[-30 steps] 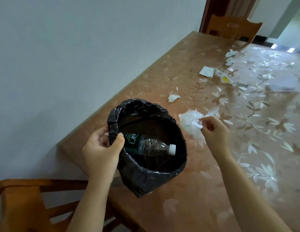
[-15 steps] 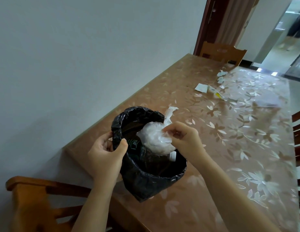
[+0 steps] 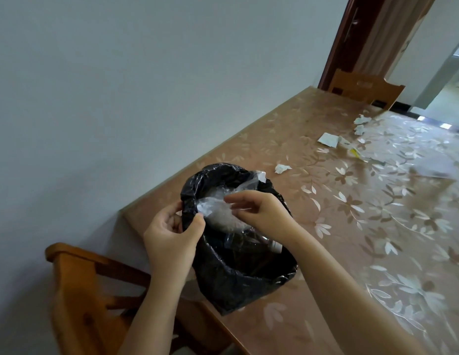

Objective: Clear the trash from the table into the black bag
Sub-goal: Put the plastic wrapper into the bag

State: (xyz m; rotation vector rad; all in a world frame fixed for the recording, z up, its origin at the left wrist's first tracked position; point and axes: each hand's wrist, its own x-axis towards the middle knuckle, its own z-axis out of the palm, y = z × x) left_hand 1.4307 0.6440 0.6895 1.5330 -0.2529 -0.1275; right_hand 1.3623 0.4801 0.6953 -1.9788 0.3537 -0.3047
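Observation:
The black bag [image 3: 238,278] stands open at the table's near left corner. My left hand [image 3: 169,237] pinches its rim on the left side. A crumpled clear plastic bag [image 3: 218,208] lies in the bag's mouth, with one corner poking over the far rim. My right hand [image 3: 261,213] hovers over the mouth, thumb and fingers apart just above that plastic. Deeper inside, the white cap of a plastic bottle [image 3: 276,248] shows. On the table beyond are a crumpled tissue [image 3: 281,168], a white paper [image 3: 328,139], two more paper wads [image 3: 361,120] and a yellow-tipped wrapper [image 3: 354,151].
The table [image 3: 377,226] has a brown floral cover and runs along the wall on the left. A wooden chair [image 3: 77,290] stands at the near left corner. Another wooden chair [image 3: 364,88] is at the far end by a doorway.
My right hand carried the clear plastic bag from the table over the black bag and lowered it into the mouth; its fingers have spread. My left hand stayed on the rim.

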